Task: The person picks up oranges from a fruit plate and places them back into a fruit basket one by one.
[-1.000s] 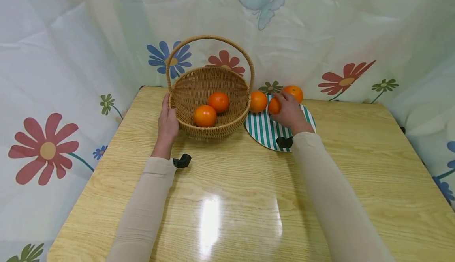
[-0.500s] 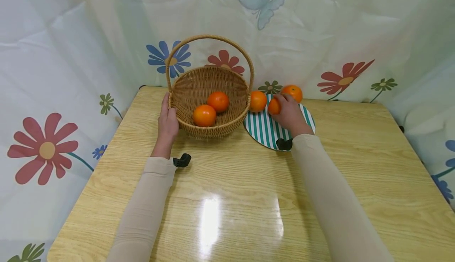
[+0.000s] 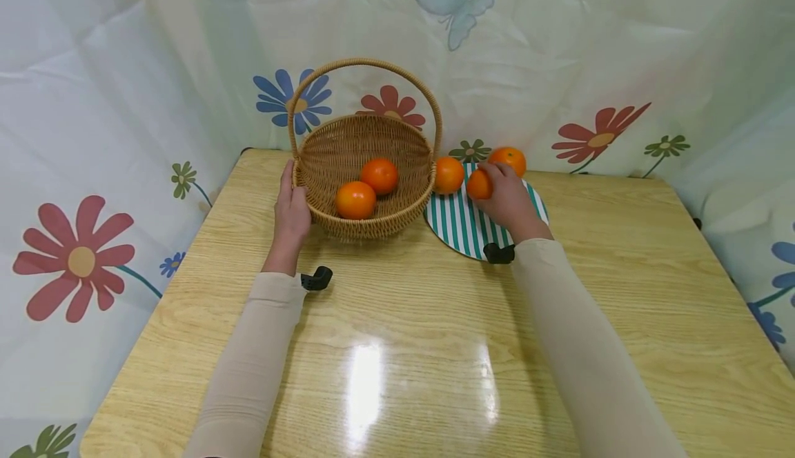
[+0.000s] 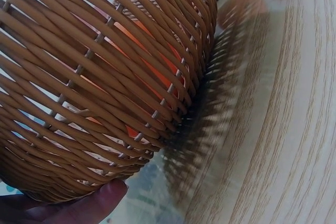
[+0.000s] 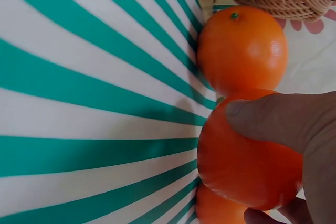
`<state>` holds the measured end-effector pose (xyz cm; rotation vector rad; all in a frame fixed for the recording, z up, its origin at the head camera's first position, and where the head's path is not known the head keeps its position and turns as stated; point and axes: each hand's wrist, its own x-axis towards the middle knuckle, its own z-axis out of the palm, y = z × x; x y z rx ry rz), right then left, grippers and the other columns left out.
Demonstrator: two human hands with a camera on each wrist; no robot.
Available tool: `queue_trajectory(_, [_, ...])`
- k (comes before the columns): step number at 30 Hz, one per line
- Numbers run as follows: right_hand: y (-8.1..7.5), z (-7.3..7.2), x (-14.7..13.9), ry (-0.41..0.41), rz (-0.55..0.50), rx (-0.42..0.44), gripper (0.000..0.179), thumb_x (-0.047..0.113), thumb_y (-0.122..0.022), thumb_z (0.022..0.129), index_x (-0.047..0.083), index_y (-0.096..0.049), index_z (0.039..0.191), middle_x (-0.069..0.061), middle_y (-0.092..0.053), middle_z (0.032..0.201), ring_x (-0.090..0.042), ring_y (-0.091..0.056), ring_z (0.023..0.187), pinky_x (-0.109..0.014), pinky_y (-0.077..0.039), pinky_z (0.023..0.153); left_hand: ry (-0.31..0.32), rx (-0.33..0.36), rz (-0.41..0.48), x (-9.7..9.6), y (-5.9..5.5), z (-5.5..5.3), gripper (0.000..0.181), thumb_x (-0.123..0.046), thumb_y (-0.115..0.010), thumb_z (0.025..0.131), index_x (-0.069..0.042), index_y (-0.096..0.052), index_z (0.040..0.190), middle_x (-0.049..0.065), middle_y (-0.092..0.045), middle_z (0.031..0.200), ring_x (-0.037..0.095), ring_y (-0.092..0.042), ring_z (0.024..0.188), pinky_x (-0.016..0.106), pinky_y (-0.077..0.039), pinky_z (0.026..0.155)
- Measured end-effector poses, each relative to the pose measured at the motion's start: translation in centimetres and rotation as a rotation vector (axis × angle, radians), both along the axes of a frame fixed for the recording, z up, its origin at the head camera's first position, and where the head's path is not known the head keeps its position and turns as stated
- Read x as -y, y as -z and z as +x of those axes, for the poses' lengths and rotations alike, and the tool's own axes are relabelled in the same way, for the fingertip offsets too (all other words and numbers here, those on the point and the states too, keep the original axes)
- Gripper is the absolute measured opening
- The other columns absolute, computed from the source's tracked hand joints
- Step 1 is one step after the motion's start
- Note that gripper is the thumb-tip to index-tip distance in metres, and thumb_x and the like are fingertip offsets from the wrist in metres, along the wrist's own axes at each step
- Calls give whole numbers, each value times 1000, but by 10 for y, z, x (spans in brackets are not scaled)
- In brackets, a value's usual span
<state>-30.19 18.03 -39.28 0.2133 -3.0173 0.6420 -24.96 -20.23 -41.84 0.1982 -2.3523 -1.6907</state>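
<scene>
My left hand holds the left side of a wicker basket, fingers along its outer wall and thumb at the rim. In the left wrist view, fingertips press on the weave. Two oranges lie in the basket, one behind the other. My right hand grips another orange over the striped plate; in the right wrist view the thumb lies across this orange, with fingertips beneath it.
One orange sits on the plate's left edge, close to the basket; another is at the back, behind my right hand. The basket's tall arched handle stands upright. A flowered curtain hangs behind the wooden table.
The view has shifted very slightly. Both hands stay almost where they were, the right one gripping the same orange throughout.
</scene>
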Motion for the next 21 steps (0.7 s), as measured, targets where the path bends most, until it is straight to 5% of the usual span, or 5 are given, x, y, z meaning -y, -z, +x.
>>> queue_trajectory(21, [-22, 17, 12, -100, -93, -167, 71, 17, -74, 83, 17, -41, 146, -16, -36, 148, -40, -42, 128, -61, -39, 104, 17, -4, 35, 2, 0, -2, 56, -29, -26, 100, -45, -13, 153, -5, -16, 163, 19, -19, 148, 39, -17, 121])
